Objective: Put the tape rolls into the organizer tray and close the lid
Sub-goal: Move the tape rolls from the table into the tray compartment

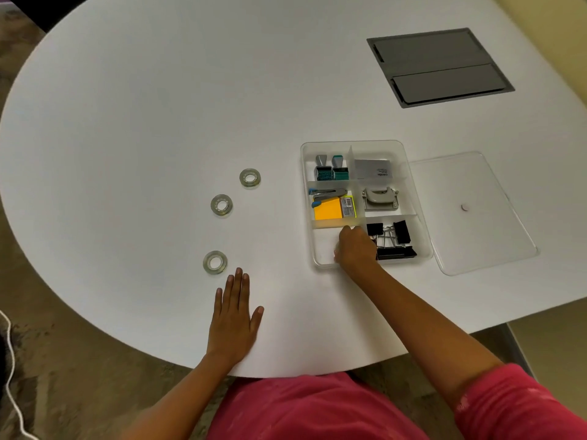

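Three clear tape rolls lie flat on the white table: one far (pixel 250 177), one in the middle (pixel 221 205), one near (pixel 215 262). To their right stands the clear organizer tray (pixel 401 147), uncovered, and its clear lid (pixel 470 214) lies flat on the table beside it on the right. My left hand (pixel 235 315) rests palm down with fingers spread, just below the near roll and not touching it. My right hand (pixel 355 246) reaches into the tray's near-left compartment with fingers curled down; what is under them is hidden.
The tray's other compartments hold stamps (pixel 332 169), a grey box (pixel 372 169), a stapler with yellow notes (pixel 328 208), a hole punch (pixel 379 199) and black binder clips (pixel 395 239). A grey hatch (pixel 440 67) is set into the table at the far right.
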### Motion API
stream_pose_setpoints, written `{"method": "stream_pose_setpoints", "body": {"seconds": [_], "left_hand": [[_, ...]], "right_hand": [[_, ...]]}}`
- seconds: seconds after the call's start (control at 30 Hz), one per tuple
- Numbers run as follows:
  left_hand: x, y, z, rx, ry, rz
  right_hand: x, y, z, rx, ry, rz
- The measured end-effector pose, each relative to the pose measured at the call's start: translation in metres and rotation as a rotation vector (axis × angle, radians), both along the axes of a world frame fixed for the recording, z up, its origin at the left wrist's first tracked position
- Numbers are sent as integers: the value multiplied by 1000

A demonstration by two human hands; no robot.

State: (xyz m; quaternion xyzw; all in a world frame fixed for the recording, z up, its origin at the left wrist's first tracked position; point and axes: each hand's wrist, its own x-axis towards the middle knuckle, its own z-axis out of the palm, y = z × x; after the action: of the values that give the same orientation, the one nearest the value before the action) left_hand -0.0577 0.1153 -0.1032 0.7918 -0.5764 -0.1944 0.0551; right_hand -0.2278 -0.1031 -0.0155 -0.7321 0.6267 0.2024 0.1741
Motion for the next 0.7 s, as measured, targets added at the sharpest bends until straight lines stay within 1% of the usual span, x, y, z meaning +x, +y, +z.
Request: {"method": "stream_pose_setpoints", "body": {"seconds": [0.07, 0.17, 0.2, 0.27, 0.3, 0.37, 0.43, 0.53, 0.63, 0.7], "left_hand": [[0, 0, 0, -2, -3, -3], [-1, -1, 1, -2, -7, -8], [-1, -1, 1, -4, -5, -3], [-1, 0, 1, -8, 1, 3], [-1, 0, 1, -10, 1, 5], [0, 0, 2, -15, 5, 6], [1, -1, 3, -17, 15, 5], [1, -1, 2, -22, 14, 12], [2, -1, 1, -27, 15, 17], [3, -1, 1, -28, 15, 9]], "right_hand": [[2, 2, 4, -13, 26, -10], [9, 14, 16, -146, 37, 11], [15, 19, 21, -199, 6, 32], [31, 29, 31, -262, -133, 107], [41, 35, 33, -263, -228, 175], [65, 46, 34, -199, -402, 361], [90, 56, 29, -98, -477, 539], [124, 67, 8, -9, -472, 741], [150, 71, -12, -29, -407, 962], [160, 71, -22, -34, -395, 1042]]}}
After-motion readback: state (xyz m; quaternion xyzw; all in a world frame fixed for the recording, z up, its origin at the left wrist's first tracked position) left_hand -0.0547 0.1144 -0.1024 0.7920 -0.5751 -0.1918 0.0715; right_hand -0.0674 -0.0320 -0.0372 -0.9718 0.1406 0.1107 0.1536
